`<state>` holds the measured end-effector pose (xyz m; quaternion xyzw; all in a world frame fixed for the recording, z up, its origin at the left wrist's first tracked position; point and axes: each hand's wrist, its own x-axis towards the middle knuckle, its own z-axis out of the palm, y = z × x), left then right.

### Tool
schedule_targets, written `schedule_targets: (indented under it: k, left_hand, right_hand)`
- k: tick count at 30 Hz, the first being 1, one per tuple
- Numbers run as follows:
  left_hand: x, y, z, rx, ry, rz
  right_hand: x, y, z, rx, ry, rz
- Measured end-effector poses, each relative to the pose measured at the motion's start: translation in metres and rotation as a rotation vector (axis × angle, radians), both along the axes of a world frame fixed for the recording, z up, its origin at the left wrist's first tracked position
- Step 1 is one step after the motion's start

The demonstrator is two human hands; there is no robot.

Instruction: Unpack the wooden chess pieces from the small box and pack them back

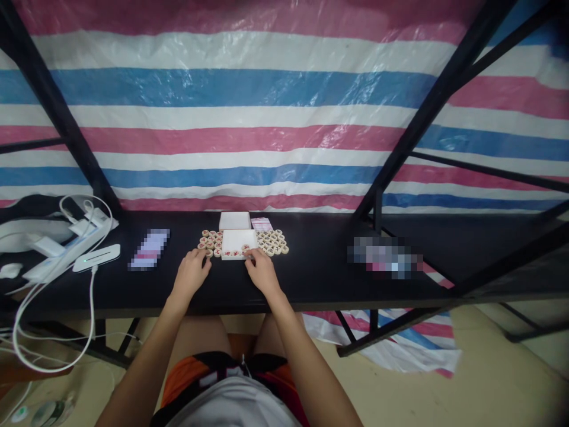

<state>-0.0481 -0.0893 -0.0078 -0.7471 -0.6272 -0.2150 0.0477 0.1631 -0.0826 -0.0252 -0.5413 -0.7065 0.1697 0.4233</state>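
Filling the background beyond the white box (235,238), a striped plastic sheet (249,89) is hung in bands of red, white and blue. Below it, the box is carried by a long black table (311,273). Far to the box's left, a white power strip (66,252) is surrounded by looped cables. In front of the box, two bare hands are held low. The left hand (191,274) is placed just left of the box's front, its fingers bent at the edge of the red-marked pieces (210,242); whether one is gripped cannot be told. The right hand (263,270) is curled at the box's front right corner, fingertips drawn near a lone piece (246,247) inside; whether it is pinched cannot be told. Well to the box's right, a blurred-out item (386,256) is seen. Directly behind the box, a white lid (235,220) is laid. Black-marked pieces (272,242) are clustered to the box's right, with pink slips (261,224) placed behind them. Along the box's inner front side, a row of small pieces (233,253) is lined up.
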Motion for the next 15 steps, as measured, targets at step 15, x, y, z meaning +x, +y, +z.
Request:
schedule_targets:
  k: [15]
  left_hand:
    - [0.0012, -0.0017, -0.0001, -0.004, -0.017, -0.158]
  right_hand:
    - [0.0001, 0.0, -0.0006, 0.015, 0.01, -0.002]
